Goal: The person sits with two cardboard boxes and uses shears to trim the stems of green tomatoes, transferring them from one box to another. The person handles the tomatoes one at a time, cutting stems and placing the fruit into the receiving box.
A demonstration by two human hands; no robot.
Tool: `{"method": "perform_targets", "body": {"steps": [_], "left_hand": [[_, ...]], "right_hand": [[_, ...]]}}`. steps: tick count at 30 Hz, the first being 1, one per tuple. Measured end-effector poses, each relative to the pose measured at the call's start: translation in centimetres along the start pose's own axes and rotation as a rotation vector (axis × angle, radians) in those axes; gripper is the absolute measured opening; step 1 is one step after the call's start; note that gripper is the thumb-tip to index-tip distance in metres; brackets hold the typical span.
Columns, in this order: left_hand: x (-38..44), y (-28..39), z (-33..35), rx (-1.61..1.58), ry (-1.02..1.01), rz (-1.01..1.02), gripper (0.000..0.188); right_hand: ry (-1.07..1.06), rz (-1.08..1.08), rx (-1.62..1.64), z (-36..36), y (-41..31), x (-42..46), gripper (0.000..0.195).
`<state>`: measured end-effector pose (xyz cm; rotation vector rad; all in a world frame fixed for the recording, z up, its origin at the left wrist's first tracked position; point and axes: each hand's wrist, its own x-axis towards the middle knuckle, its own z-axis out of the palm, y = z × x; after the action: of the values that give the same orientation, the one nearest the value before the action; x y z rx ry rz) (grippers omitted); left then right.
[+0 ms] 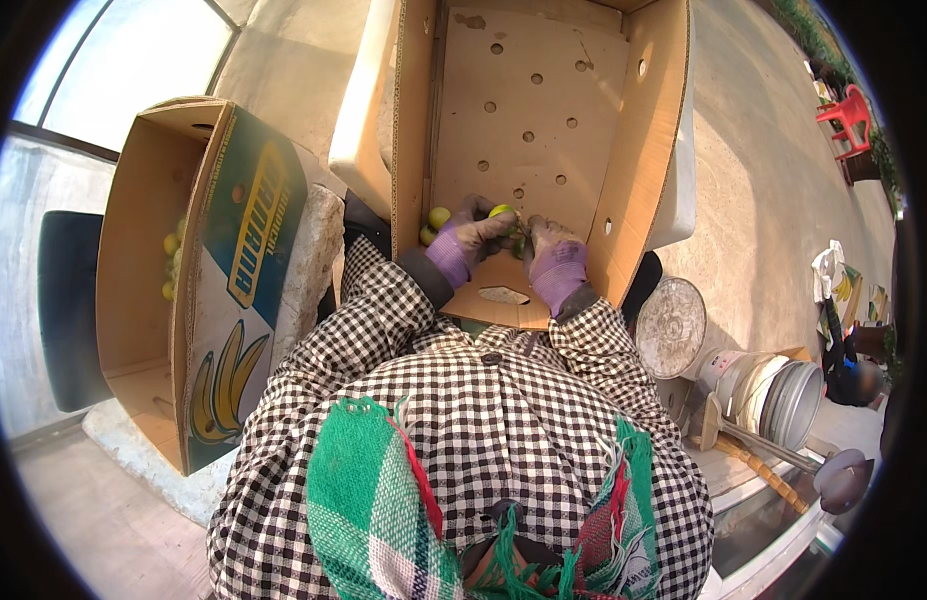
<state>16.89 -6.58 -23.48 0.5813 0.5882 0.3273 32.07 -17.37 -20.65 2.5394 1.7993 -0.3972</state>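
In purple-cuffed, soiled work gloves, both my hands are inside the near end of a long cardboard box with round holes in its floor. My left hand holds a round yellow-green fruit, partly covered by the fingers. My right hand is close beside it, fingers bent towards a green piece between the hands; whether it grips anything is hidden. Left of my left hand, small yellow-green fruits lie against the box wall.
A banana carton stands on the left, with several round fruits inside. White blocks flank the long box. On the right are a round lid, metal pails and a long-handled tool. A red plastic chair stands farther off.
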Motion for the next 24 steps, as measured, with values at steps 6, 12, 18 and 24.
{"method": "perform_targets", "body": {"steps": [6,12,18,24], "left_hand": [[-0.4,0.2,1.1,0.126,0.088,-0.014,0.042],[-2.6,3.8,2.7,0.407,-0.087,-0.059,0.046],[-10.4,11.3,3.3,0.589,-0.01,0.332,0.04],[-21.6,18.5,3.3,1.586,0.917,1.107,0.039]], "right_hand": [[0.058,0.014,0.103,-0.5,0.0,-0.5,0.02],[0.036,0.124,0.247,0.3,0.8,-0.2,0.016],[0.061,0.17,0.259,0.7,1.2,0.3,0.027],[0.064,0.148,0.338,-0.5,0.2,0.2,0.03]]}}
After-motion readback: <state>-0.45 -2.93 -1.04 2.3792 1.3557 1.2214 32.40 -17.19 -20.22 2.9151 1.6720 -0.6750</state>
